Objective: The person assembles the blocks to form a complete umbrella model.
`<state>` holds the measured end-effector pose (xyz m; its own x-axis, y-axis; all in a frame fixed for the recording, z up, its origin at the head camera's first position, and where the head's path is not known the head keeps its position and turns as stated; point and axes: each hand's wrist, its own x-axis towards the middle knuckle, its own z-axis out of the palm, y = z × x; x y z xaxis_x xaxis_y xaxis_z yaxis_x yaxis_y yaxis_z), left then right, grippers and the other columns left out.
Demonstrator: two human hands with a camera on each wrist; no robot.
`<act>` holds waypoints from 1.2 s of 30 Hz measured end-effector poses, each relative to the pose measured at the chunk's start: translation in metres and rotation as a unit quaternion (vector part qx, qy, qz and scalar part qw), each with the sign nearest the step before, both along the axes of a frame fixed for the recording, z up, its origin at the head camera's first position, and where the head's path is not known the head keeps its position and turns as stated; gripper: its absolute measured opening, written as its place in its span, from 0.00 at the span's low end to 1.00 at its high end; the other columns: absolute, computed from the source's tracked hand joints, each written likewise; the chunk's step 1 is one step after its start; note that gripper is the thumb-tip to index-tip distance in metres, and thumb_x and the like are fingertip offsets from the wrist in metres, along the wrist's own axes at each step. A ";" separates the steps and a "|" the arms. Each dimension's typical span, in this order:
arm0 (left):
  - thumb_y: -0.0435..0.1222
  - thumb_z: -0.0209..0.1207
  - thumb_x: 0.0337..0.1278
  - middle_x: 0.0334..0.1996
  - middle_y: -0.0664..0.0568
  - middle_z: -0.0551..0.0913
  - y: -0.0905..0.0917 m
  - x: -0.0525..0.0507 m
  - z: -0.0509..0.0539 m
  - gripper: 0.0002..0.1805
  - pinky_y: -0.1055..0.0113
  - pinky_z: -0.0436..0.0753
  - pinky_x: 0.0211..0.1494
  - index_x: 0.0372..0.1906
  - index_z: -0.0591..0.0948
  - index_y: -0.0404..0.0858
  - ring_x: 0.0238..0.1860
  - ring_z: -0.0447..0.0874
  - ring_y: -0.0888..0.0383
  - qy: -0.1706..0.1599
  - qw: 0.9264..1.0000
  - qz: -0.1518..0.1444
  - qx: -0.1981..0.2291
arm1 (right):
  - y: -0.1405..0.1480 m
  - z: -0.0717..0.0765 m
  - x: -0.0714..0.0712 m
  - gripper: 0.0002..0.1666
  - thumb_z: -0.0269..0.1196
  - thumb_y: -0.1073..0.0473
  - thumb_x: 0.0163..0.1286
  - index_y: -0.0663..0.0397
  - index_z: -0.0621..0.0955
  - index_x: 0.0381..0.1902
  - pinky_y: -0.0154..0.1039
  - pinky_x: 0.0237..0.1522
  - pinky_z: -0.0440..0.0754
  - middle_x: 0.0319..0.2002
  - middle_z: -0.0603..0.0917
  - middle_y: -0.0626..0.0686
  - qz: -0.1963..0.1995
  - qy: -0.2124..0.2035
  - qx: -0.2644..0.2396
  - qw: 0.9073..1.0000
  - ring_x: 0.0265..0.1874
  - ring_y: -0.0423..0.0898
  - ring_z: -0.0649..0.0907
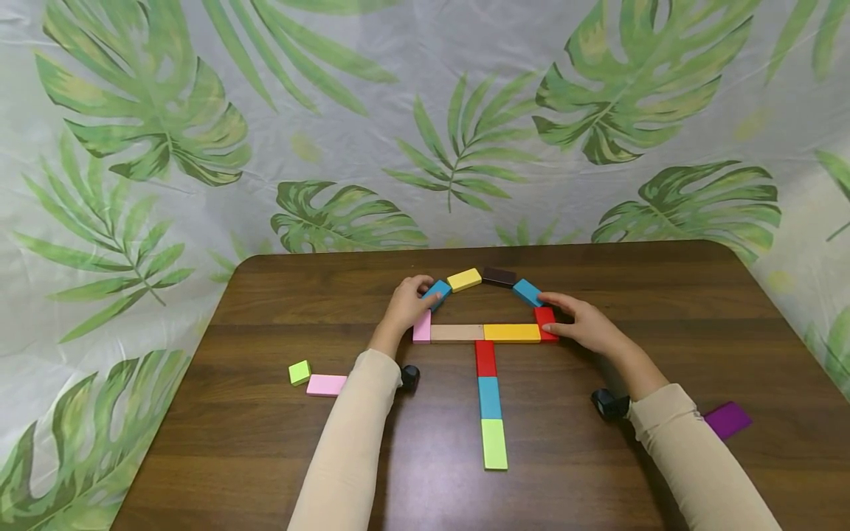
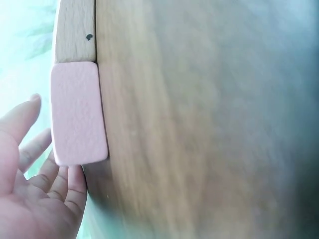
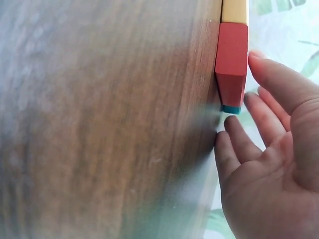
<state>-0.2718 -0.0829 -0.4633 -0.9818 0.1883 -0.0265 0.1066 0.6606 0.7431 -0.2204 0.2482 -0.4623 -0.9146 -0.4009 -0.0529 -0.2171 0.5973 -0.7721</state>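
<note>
My left hand (image 1: 401,306) lies beside the arc's left end, its thumb at a blue block (image 1: 440,291) and its fingers loosely bent near a pink block (image 2: 79,112). On the other side, my right hand (image 1: 587,324) has thumb and fingers spread around a red block (image 1: 544,317) and a second blue block (image 1: 527,293). A yellow block (image 1: 464,279) and a dark brown block (image 1: 499,277) top the arc. Between pink and red run a plain wood block (image 1: 457,334) and an orange-yellow block (image 1: 511,334). Neither hand visibly grips anything.
Below the bar, red (image 1: 485,358), blue (image 1: 489,398) and lime green (image 1: 494,444) blocks form a stem. A lime block (image 1: 299,372) and pink block (image 1: 326,385) lie left; a purple block (image 1: 728,420) lies by the right sleeve. A leaf-patterned cloth (image 1: 458,140) hangs behind the table.
</note>
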 end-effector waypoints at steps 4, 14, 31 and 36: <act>0.43 0.57 0.57 0.44 0.47 0.73 -0.002 0.001 0.002 0.23 0.62 0.74 0.47 0.55 0.72 0.38 0.45 0.73 0.52 0.007 1.000 0.006 0.005 | -0.001 0.003 0.001 0.36 0.60 0.52 0.62 0.59 0.62 0.64 0.58 0.59 0.54 0.63 0.62 0.63 -0.002 0.005 -0.021 1.000 0.61 0.64 0.59; 0.46 0.55 0.58 0.56 0.43 0.68 -0.012 0.013 0.027 0.28 0.56 0.68 0.56 0.61 0.67 0.36 0.56 0.66 0.49 0.065 0.997 0.003 0.030 | -0.003 0.016 0.010 0.39 0.59 0.52 0.64 0.55 0.57 0.67 0.59 0.57 0.57 0.65 0.59 0.60 -0.022 0.028 -0.071 0.997 0.62 0.61 0.59; 0.52 0.54 0.56 0.65 0.48 0.58 -0.054 0.078 0.070 0.36 0.48 0.59 0.60 0.67 0.58 0.43 0.63 0.53 0.47 0.172 0.985 -0.020 -0.004 | -0.005 0.065 0.065 0.47 0.63 0.55 0.60 0.26 0.49 0.68 0.66 0.55 0.50 0.69 0.49 0.44 -0.073 0.120 -0.039 0.989 0.66 0.53 0.51; 0.52 0.56 0.54 0.66 0.48 0.55 -0.071 0.101 0.070 0.41 0.47 0.55 0.61 0.69 0.54 0.42 0.65 0.50 0.48 0.198 0.980 -0.011 -0.022 | 0.000 0.071 0.084 0.53 0.66 0.61 0.56 0.31 0.48 0.70 0.66 0.56 0.49 0.69 0.47 0.48 -0.083 0.162 -0.040 0.982 0.66 0.51 0.50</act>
<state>-0.1706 -0.1534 -0.3936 -0.9126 0.2171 0.3464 0.3953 0.6847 0.6123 -0.1369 0.2480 -0.3909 -0.9315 -0.2349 0.2778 -0.3637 0.5852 -0.7247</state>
